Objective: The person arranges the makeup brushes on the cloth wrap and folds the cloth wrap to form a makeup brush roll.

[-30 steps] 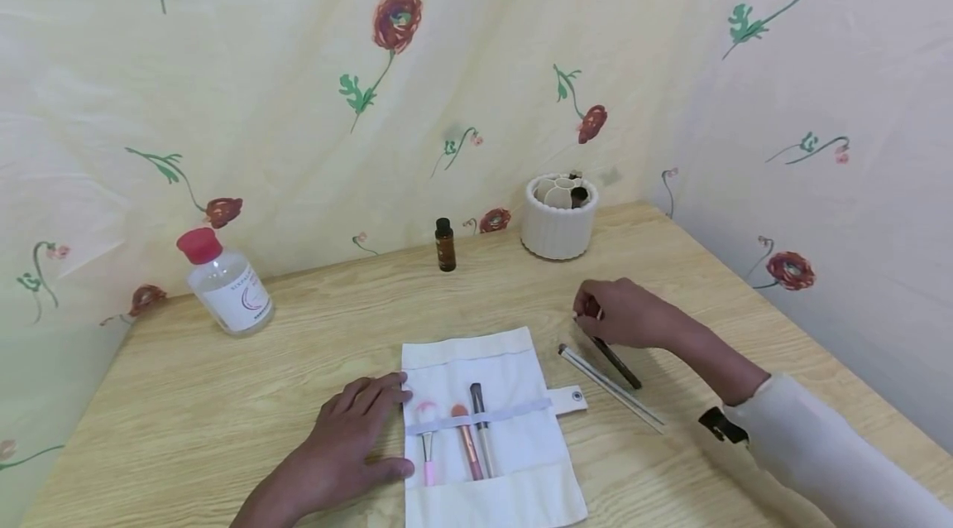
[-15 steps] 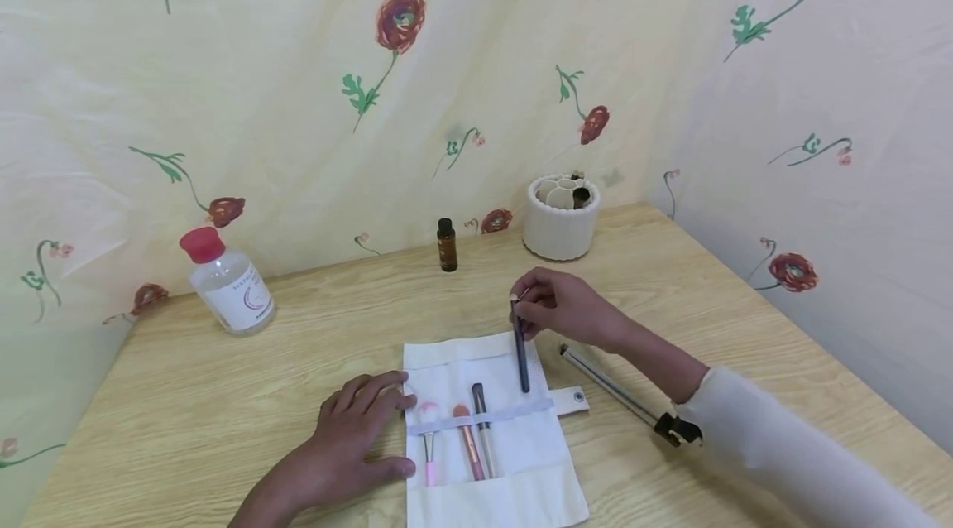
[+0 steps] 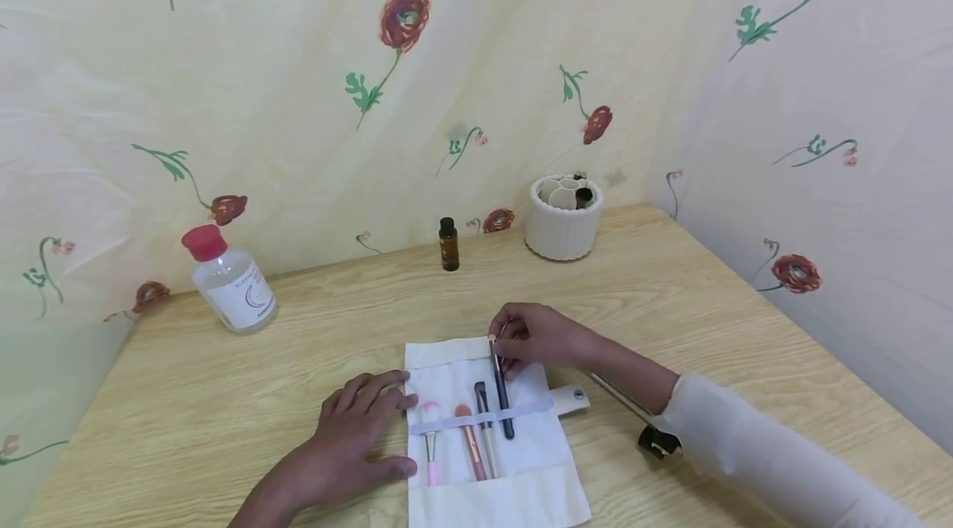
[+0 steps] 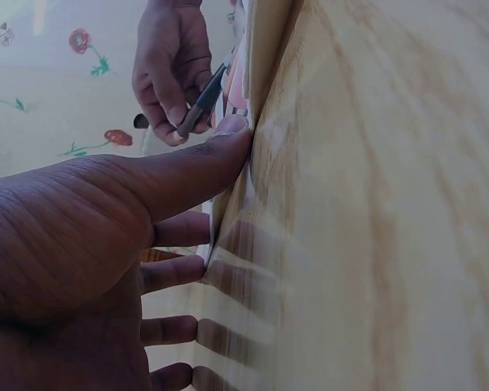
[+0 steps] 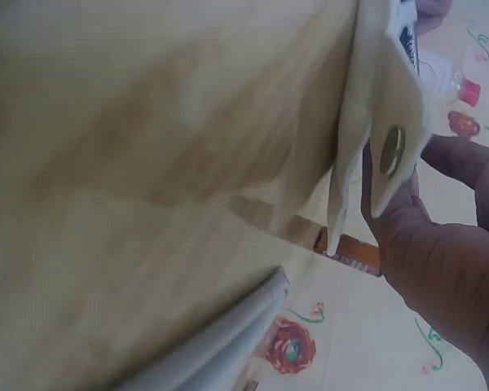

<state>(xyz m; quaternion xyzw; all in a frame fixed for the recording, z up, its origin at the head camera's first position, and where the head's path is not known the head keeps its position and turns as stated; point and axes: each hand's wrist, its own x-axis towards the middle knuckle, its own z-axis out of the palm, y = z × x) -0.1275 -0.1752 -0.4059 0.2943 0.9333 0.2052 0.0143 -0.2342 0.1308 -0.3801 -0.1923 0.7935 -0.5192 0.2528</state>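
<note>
My right hand (image 3: 538,335) pinches a dark-handled makeup brush (image 3: 500,386) near its light tip, above the right half of a white fabric brush roll (image 3: 532,503). The handle points down and overlaps the pale elastic strip (image 3: 532,407) in the head view. My left hand (image 3: 348,433) rests at the roll's left edge, thumb and fingertips touching it, fingers mostly straight. Tucked in the roll are a pink-handled brush (image 3: 430,449), a copper brush (image 3: 472,449) and a dark-tipped brush with a pale handle (image 3: 487,433). The left wrist view shows the held brush (image 4: 202,104) between thumb and fingers.
A slim pale brush handle (image 3: 618,394) lies on the table, partly hidden under my right forearm. The roll's snap tab (image 3: 569,399) sticks out right. Farther back stand a red-capped clear bottle (image 3: 237,288), a small brown bottle (image 3: 449,247) and a white round holder (image 3: 563,230).
My right hand has picked the dark brush off the table at the right and carried it left over the roll, then lower toward the elastic strip. My left hand has stayed put.
</note>
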